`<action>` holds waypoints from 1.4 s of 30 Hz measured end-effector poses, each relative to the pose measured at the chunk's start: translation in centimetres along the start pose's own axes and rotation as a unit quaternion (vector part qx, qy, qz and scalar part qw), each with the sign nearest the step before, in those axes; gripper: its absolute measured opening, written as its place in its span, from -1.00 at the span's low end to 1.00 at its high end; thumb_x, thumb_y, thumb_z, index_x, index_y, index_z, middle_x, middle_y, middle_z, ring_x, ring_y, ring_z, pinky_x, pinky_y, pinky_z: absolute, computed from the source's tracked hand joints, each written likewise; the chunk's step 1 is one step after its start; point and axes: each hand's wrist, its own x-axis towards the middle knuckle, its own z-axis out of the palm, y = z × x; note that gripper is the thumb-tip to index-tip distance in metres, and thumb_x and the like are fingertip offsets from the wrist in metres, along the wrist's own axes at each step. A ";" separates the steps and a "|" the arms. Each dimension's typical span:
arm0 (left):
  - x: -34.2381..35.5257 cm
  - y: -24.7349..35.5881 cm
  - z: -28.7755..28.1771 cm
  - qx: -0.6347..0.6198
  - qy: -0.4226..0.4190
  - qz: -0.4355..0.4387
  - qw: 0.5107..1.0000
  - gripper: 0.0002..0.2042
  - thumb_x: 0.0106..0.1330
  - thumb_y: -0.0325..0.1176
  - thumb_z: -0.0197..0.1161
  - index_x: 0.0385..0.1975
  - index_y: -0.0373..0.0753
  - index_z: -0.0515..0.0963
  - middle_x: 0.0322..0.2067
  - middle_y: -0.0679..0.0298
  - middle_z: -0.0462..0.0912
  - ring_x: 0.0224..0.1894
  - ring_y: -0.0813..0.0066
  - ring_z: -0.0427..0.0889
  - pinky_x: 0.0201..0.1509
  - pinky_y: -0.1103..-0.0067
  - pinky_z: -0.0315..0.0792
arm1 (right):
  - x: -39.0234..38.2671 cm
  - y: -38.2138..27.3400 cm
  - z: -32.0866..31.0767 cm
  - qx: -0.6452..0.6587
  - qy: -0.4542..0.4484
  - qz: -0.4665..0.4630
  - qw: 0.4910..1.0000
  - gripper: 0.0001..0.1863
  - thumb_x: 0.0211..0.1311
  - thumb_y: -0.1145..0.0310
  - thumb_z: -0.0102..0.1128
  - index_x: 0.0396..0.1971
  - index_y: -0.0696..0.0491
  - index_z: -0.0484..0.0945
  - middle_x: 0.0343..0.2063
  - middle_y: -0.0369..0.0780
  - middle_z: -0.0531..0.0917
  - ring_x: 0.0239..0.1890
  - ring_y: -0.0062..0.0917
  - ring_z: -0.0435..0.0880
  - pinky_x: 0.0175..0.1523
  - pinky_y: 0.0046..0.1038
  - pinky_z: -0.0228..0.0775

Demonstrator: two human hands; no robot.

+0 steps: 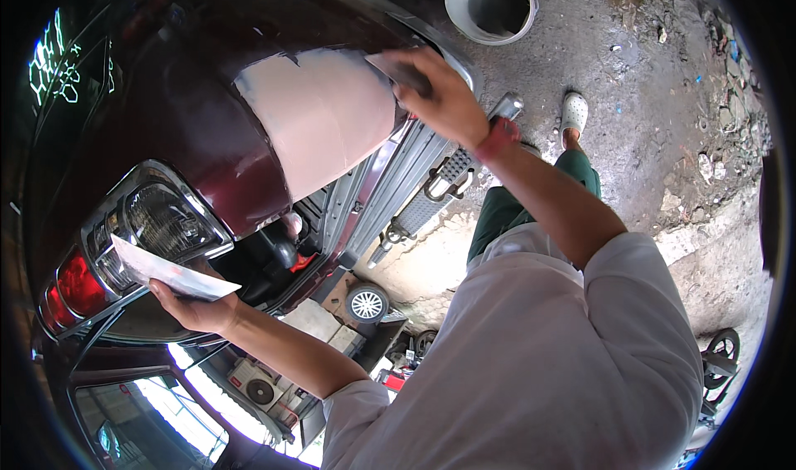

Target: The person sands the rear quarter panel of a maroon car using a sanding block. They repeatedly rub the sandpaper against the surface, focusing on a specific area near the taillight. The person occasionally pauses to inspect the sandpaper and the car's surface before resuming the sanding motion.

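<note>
While the left hand (199, 311) holds a flat pale board (170, 269) in front of the vehicle's clear-and-red lamp (75, 292), the right hand (444, 97) is at the upper right corner of a pinkish-beige coated patch (323, 130) on a dark maroon body panel (186, 126). The right fingers are closed around a dark flat blade (408, 77), its pale edge at the patch's end; whether it touches cannot be told. The left fingers curl round the board's lower side, partly hidden behind it.

The work looks like spreading and smoothing a coating. To do that well, the blade would probably want a low, steady angle and light, even pressure, with long overlapping strokes that follow the panel's curve. Bluish-grey streaks along the patch's upper left border suggest thinning the coating outward there, so no ridge is left. Near the panel's right edge, easing the pressure should help keep drips off the silver step bar (421, 213). The board is best kept near the patch, clear of the lamp
</note>
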 end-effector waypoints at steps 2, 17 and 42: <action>0.3 -0.1 0.0 -0.006 0.004 -0.002 1.000 -0.45 0.45 -0.18 0.15 0.30 -0.46 0.37 0.23 -0.10 0.47 0.26 0.07 0.52 0.41 0.17 0.43 | 5.1 -0.6 -0.4 -0.039 -0.047 0.040 0.997 -0.48 0.31 0.04 0.25 0.19 0.00 0.59 0.11 -0.16 0.66 0.16 -0.27 0.64 0.30 -0.29 0.41; 0.7 -0.1 -1.6 -0.028 -0.028 0.008 0.999 -0.49 0.44 -0.22 0.17 0.25 -0.47 0.44 0.21 -0.12 0.52 0.24 0.02 0.52 0.39 0.04 0.35 | 5.7 -2.1 -1.0 -0.084 -0.187 -0.086 0.975 -0.56 0.41 0.11 0.07 0.09 0.08 0.65 0.03 -0.12 0.66 -0.01 -0.23 0.71 0.15 -0.31 0.53; 1.1 -0.3 -1.7 -0.047 -0.022 -0.011 0.999 -0.48 0.43 -0.25 0.19 0.28 -0.47 0.40 0.23 -0.11 0.50 0.25 0.11 0.54 0.37 0.19 0.45 | -5.0 -0.6 3.3 0.183 0.100 0.198 0.958 -0.44 0.22 0.30 0.34 0.23 0.10 0.49 0.13 -0.06 0.58 0.16 -0.24 0.61 0.24 -0.33 0.46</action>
